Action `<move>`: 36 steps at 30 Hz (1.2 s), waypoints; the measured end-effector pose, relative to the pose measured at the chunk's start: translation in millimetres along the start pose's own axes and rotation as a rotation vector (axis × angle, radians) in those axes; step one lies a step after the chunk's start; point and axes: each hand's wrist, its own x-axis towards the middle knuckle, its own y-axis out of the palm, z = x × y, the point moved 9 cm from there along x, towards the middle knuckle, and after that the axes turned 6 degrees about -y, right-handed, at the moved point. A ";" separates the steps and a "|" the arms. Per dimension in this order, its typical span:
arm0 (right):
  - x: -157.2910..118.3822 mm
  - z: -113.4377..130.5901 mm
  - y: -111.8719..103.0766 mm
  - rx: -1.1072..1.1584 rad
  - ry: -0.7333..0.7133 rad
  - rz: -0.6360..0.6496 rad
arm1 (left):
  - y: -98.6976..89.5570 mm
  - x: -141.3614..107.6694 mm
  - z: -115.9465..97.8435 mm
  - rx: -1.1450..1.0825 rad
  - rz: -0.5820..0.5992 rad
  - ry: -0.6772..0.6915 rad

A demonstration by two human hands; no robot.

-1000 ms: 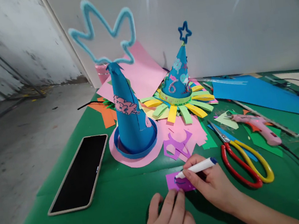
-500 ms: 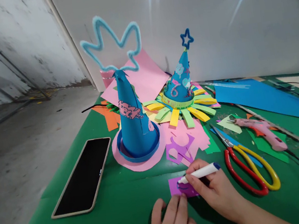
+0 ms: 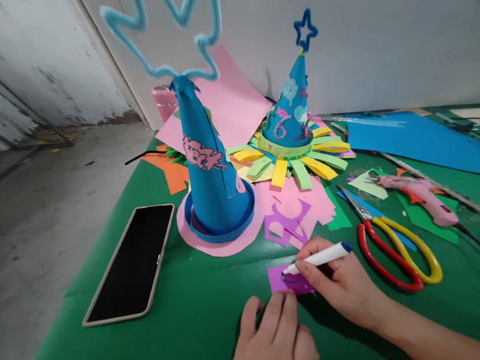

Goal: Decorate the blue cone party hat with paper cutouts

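Observation:
My right hand (image 3: 342, 285) grips a white marker pen (image 3: 320, 258) with a dark blue end, its tip touching a small purple piece of paper (image 3: 276, 282). A dark curved line shows on that paper beside the tip. With fingers stretched out, my left hand (image 3: 273, 336) presses its fingertips on the paper's lower edge. Beyond the hands stands a blue paper cone hat (image 3: 211, 196) on a round pink brim, topped by a light blue pipe-cleaner shape. Purple paper offcuts (image 3: 280, 228) lie between the hat and my right hand.
A phone (image 3: 133, 266) lies on the green table at left. Red-and-yellow-handled scissors (image 3: 392, 248) and a pink glue gun (image 3: 423, 193) are at right. Behind are a second cone hat (image 3: 289, 116) with a fringed brim, blue card (image 3: 431, 144) and pink card (image 3: 229, 104).
The camera view has tilted down slightly, so the table items sit higher in the picture. Both hands keep nearly the same place on the purple paper, the marker tip still on it.

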 end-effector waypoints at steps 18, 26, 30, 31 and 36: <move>-1.2 1.2 -1.7 -0.045 -0.024 -0.011 | -1.7 0.6 0.3 -0.011 -0.011 -0.010; -0.4 -1.8 -0.8 -0.039 -0.005 -0.002 | 1.5 1.4 0.2 -0.020 -0.017 -0.010; 0.3 -0.7 -0.2 -0.040 0.001 -0.004 | -2.5 0.0 0.5 -0.022 -0.063 -0.013; 0.0 -0.6 0.3 -0.039 0.008 0.000 | -1.8 -1.0 0.4 -0.020 -0.055 -0.012; -1.6 -0.3 2.6 -0.051 0.023 0.025 | 2.3 -3.3 1.5 0.004 -0.017 -0.018</move>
